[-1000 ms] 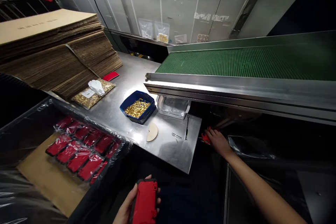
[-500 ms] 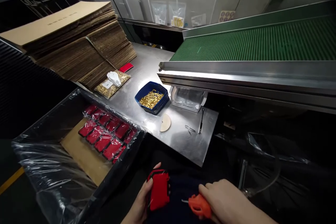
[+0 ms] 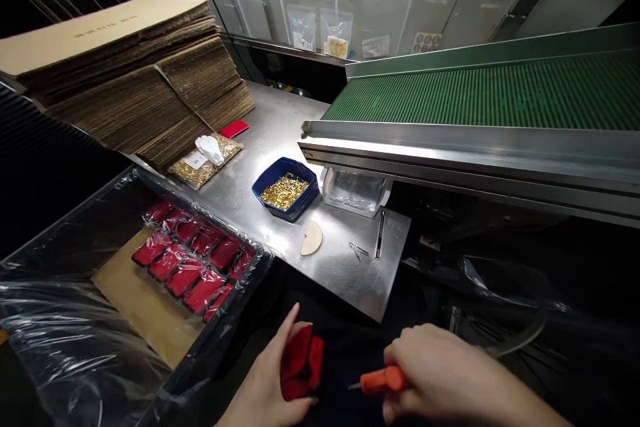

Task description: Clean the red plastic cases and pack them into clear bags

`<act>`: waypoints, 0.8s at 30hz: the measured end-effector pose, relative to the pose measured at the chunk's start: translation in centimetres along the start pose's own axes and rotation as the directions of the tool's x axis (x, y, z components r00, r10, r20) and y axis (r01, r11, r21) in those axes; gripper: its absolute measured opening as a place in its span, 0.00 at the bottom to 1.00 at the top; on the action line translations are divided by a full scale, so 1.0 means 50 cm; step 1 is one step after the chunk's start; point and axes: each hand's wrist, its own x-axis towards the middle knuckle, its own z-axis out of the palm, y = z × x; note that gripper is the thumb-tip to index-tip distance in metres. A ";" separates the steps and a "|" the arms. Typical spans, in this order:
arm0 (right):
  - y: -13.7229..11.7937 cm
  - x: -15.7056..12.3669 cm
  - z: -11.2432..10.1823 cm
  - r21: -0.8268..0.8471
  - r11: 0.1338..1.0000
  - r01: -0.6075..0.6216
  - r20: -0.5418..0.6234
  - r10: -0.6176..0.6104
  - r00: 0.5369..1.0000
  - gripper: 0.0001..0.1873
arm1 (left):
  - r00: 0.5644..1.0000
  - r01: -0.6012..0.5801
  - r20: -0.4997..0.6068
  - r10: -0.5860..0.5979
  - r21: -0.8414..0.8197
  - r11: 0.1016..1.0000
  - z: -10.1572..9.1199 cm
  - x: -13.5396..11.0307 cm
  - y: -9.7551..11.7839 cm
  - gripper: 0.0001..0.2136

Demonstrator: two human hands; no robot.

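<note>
At the bottom centre, my left hand (image 3: 273,377) is closed around a small red case with black edges (image 3: 314,361). The case is turned so that dark red faces show beside a brighter red strip, and my palm and fingers cover part of it. To its right, my right hand (image 3: 440,370) grips an orange-handled tool with a thin metal tip (image 3: 377,381). That tip points left toward the case, with a gap between them. What kind of tool it is cannot be made out, since my fingers cover much of it.
A plastic-lined bin (image 3: 173,383) on the left holds rows of red cases (image 3: 203,290). On the metal table (image 3: 345,287) are a blue tray of gold pieces (image 3: 255,190), a pale disc (image 3: 311,238) and small metal tools (image 3: 358,250). Cardboard (image 3: 165,100) is stacked behind; a green conveyor (image 3: 450,97) slopes at right.
My left hand has turned the red case from its flat face to its side. My right hand has rotated the orange tool and shifted slightly right. The view has moved a little.
</note>
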 end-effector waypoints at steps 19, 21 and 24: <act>0.289 0.084 0.140 -0.170 0.937 -0.306 -0.620 0.139 0.772 0.43 | 0.914 0.195 -0.034 -0.405 -0.836 0.512 0.039 0.081 0.049 0.29; 0.362 0.130 0.142 -0.142 0.921 -0.362 -0.653 0.188 0.734 0.40 | 0.961 0.110 -0.091 -0.261 -0.739 0.665 0.056 0.137 0.069 0.26; 0.442 0.200 0.130 -0.119 0.922 -0.369 -0.684 0.194 0.703 0.37 | 0.992 -0.012 -0.112 -0.065 -0.576 0.817 0.074 0.226 0.083 0.25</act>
